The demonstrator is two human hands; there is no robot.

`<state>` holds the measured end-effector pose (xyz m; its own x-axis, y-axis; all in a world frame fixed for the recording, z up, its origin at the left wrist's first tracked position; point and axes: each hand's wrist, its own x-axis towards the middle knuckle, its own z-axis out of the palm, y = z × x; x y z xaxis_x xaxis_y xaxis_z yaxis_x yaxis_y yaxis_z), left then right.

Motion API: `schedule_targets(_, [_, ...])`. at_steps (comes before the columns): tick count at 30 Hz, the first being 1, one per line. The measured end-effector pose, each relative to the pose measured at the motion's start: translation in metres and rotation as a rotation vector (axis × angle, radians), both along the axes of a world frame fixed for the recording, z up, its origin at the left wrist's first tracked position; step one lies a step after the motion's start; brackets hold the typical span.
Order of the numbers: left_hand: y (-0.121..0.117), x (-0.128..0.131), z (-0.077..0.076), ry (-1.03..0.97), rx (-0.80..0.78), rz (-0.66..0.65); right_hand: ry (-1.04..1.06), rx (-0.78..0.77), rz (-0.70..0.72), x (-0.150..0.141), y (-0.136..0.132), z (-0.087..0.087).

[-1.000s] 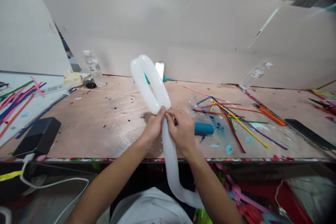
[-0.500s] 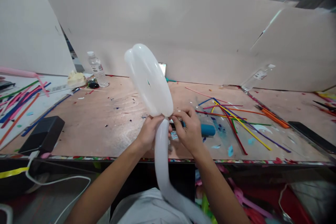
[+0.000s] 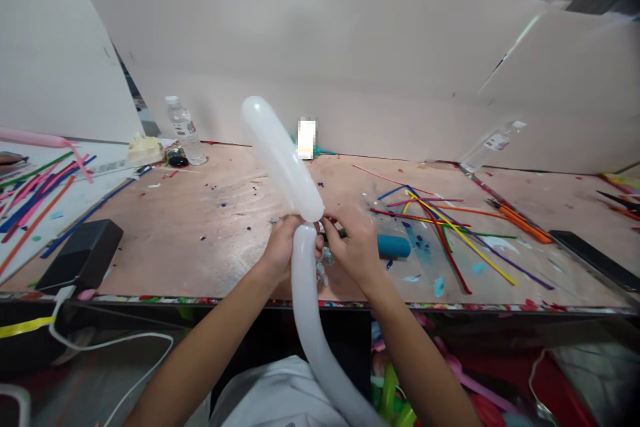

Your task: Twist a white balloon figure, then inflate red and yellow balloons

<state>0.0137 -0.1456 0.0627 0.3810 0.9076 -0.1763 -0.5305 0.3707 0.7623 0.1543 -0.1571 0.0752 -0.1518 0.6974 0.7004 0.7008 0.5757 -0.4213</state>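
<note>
A long white modelling balloon (image 3: pixel 283 153) stands up from between my hands, folded at its upper part. Its tail runs down from the pinched joint toward my lap and off to the lower right. My left hand (image 3: pixel 283 247) is closed on the balloon at the joint, its thumb on top. On the other side my right hand (image 3: pixel 353 240) pinches the same joint with thumb and forefinger. Parts of the fingers are hidden behind the balloon. A blue cylinder-shaped object (image 3: pixel 393 247) lies on the table just behind my right hand, partly covered by it.
Uninflated coloured balloons (image 3: pixel 450 227) lie to the right, near orange-handled scissors (image 3: pixel 525 221) and a black phone (image 3: pixel 595 259). A black box (image 3: pixel 83 257) with a white cable stands left. Water bottles (image 3: pixel 186 130) stand by the white partition (image 3: pixel 350 47). More balloons (image 3: pixel 37 203) lie far left.
The balloon's folded upper part has turned about the joint, so it looks narrower and uncovers a blurred bright rectangle behind. Both hands stay at the joint, shifted slightly left.
</note>
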Motion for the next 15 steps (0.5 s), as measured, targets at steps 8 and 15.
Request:
schedule_targets(8, [-0.002, -0.006, 0.0, 0.042, -0.131, -0.111, 0.316, -0.133, 0.166, -0.007, 0.002, -0.009])
schedule_targets(15, [-0.004, -0.01, 0.002, 0.004, -0.197, -0.253, 0.797, -0.366, 0.322, -0.01, 0.008, -0.014])
